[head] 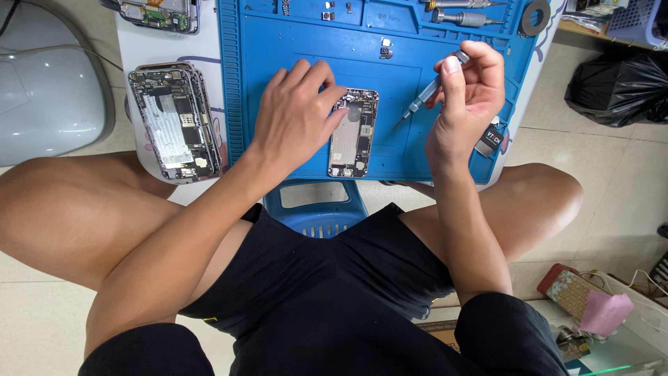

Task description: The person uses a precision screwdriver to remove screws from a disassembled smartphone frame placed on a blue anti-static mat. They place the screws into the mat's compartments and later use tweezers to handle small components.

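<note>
Sat low, knees wide, over a blue stool [316, 209]. Pressed the left hand [296, 115] down on an open phone [355, 136], with fingers spread a little and fingertips on its top left edge. Had that phone flat in the middle of a blue mat [278, 42], near the front edge. Held a thin screwdriver [428, 94] in the right hand [466, 104], pinched tight between thumb and fingers, with the sharp tip pointed down and to the left. Held that tip up in the air, just beside the phone's right side, not touching it. Had the phone's front cover off already, with the grey plate and small dark parts inside showing. Looked full of parts inside, so plenty not taken out, at a guess. Had two tiny loose bits [386, 49] higher up on the mat, apart from the phone. Had more screwdrivers [463, 17] lying in the mat's top tray. Had other open phones [174, 122] stacked to the left of the mat, well apart from both hands. Could not tell which screws were out: too small to see.
</note>
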